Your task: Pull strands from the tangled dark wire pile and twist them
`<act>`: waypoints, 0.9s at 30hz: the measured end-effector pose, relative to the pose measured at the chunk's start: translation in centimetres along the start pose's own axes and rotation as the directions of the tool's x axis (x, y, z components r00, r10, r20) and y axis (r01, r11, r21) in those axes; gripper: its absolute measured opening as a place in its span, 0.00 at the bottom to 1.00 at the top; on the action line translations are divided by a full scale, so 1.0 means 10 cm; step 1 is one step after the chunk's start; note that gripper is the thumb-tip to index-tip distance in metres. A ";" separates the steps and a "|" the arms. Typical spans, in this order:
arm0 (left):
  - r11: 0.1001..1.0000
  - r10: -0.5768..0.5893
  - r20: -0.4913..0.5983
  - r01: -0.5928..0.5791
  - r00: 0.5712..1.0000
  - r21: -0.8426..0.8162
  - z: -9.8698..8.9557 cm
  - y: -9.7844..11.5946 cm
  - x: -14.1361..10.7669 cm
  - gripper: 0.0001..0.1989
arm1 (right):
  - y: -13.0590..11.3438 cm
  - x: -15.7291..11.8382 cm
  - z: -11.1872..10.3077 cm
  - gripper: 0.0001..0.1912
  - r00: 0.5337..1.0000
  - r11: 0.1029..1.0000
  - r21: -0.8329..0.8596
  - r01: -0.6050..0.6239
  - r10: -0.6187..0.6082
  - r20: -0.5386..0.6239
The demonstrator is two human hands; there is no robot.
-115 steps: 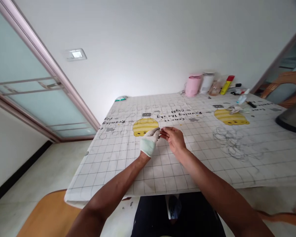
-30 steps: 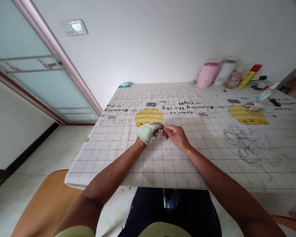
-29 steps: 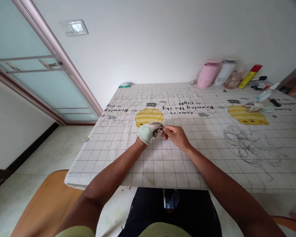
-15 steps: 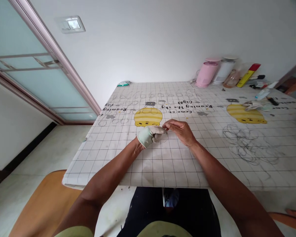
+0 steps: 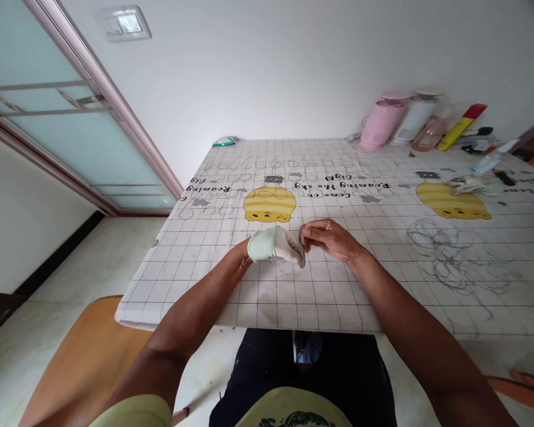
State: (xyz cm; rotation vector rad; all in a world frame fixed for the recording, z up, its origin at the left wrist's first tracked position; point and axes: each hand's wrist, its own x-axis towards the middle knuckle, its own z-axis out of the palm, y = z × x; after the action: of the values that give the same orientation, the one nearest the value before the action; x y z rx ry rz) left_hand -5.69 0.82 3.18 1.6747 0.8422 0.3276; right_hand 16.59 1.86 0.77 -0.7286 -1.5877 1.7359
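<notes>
My left hand (image 5: 278, 246), in a white and pale green glove, is closed in a pinch near the middle of the table. Below its fingers shows the faint curve of a thin wire loop (image 5: 289, 270). My right hand (image 5: 327, 238) is bare, with thumb and fingers pressed together just beside the gloved fingertips. What lies between the right fingertips is too small to make out. To the right is a loose tangle of thin dark wire loops (image 5: 454, 255). Similar single wire rings (image 5: 276, 164) lie in rows farther back on the cloth.
A checked tablecloth (image 5: 182, 296) with yellow bear prints covers the table. Along the back right stand a pink cylinder (image 5: 382, 123), a white cylinder (image 5: 413, 118), bottles and a yellow-red box (image 5: 461, 127). A crumpled glove (image 5: 471, 184) lies at right. An orange chair (image 5: 84, 350) is at left.
My left hand has turned, its fingertips now pointing lower and toward the right. My right hand has shifted slightly right, still pinched. The whole view has tilted a little.
</notes>
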 end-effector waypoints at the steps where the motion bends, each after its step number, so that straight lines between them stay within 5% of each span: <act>1: 1.000 0.001 0.022 -0.002 1.000 0.003 0.00 0.01 -0.01 0.04 | 0.00 -0.01 0.01 0.20 1.000 1.000 0.000 0.018 -0.018 0.022; 8: 0.999 0.006 0.155 -0.012 0.988 0.040 -0.05 0.05 -0.03 0.06 | 0.00 -0.05 0.03 0.10 0.983 0.979 -0.109 0.173 -0.179 -0.042; 12: 0.996 0.015 0.218 -0.033 0.976 0.078 -0.07 -0.06 -0.04 0.06 | -0.01 -0.08 -0.04 0.07 0.972 0.975 -0.080 0.208 -0.197 0.130; 18: 0.998 0.046 0.039 -0.045 0.998 -0.037 0.08 -0.37 -0.01 0.06 | 0.06 -0.03 -0.06 0.08 0.847 0.998 -0.064 -0.030 0.059 0.528; 21: 0.997 0.044 0.037 -0.041 0.998 -0.060 0.11 -0.42 0.02 0.06 | 0.14 0.01 -0.07 0.12 0.843 0.988 -0.023 -0.150 0.140 0.519; 24: 0.994 0.042 0.003 -0.042 0.999 -0.104 0.05 -0.40 0.00 0.04 | 0.17 0.02 -0.09 0.17 0.874 0.988 0.046 -0.145 0.106 0.475; 27: 0.990 0.014 -0.011 -0.015 1.000 -0.137 0.02 -0.36 -0.05 0.03 | 0.14 -0.02 -0.06 0.20 0.856 0.989 0.091 -0.121 0.057 0.514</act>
State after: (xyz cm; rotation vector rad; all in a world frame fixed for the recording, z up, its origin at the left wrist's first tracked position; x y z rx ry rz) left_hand -7.14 0.60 -0.09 1.5530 0.7978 0.3957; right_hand 17.01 2.02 -0.64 -0.2897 -1.7851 2.2025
